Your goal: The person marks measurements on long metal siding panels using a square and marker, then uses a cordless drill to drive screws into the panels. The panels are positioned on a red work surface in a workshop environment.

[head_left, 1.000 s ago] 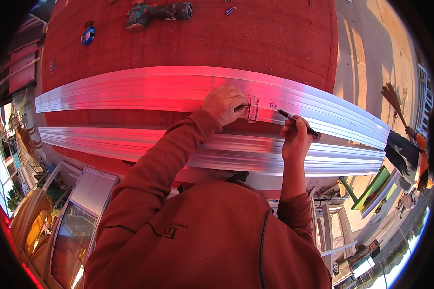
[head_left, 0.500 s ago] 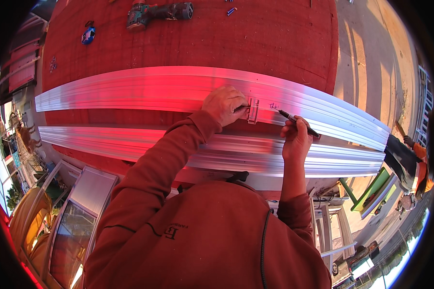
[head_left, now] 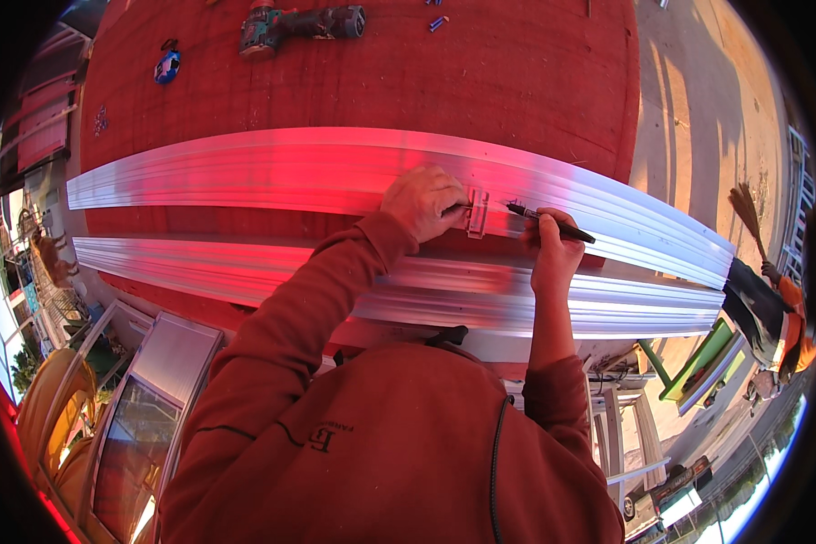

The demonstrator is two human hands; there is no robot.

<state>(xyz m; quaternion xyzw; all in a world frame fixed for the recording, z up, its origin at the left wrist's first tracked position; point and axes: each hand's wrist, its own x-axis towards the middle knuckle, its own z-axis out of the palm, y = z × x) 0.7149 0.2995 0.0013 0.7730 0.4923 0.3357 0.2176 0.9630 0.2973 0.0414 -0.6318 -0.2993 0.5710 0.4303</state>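
One small bracket point(head_left: 477, 216) between both hands point(head_left: 423, 201) point(head_left: 556, 254)

My feed shows bright daylight, a red cast on the far metal profile point(head_left: 317, 168), whitish glare toward its right end, shadows on the ground point(head_left: 689, 118) at right, and fisheye-bent edges.

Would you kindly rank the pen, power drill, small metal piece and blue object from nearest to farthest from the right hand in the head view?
1. Pen: in the right hand.
2. Small metal piece: to its left, by the left hand.
3. Power drill: upper left, on the red surface.
4. Blue object: farther left.
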